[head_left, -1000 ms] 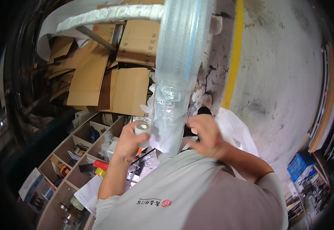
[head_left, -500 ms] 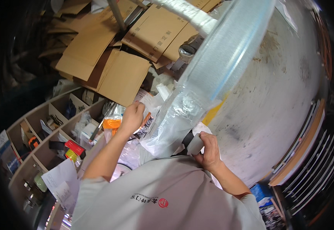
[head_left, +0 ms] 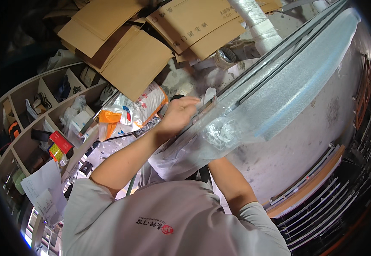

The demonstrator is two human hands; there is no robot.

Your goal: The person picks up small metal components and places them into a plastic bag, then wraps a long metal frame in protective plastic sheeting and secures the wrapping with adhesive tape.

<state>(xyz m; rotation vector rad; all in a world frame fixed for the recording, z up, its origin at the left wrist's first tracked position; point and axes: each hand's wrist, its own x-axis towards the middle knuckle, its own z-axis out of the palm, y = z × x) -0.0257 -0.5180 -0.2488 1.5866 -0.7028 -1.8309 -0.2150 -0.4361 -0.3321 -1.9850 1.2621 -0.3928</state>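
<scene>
A long frame with dark grooved rails (head_left: 275, 68) runs from near my waist to the upper right. Translucent foam wrap (head_left: 296, 81) covers its right side, and crinkled clear film bunches around its near end. My left hand (head_left: 180, 114) is closed at the left edge of this near end, its fingers gripping the foam wrap there. Just beyond the knuckles shows a small dark rounded thing, too hidden to name. My right forearm reaches under the wrapped frame. The right hand itself is hidden behind it.
Flattened cardboard boxes (head_left: 134, 59) lie at the far left and middle. A compartmented wooden shelf (head_left: 36, 123) with small goods stands at left, beside a white and orange plastic bag (head_left: 130, 111). A wrapped roll (head_left: 260, 27) is beyond the frame; slatted metal lengths (head_left: 322, 213) lie right.
The frame has turned, so its dark rails now show. My left hand moved right onto its edge. The right hand, which held a grey block-like piece, has gone beneath the frame.
</scene>
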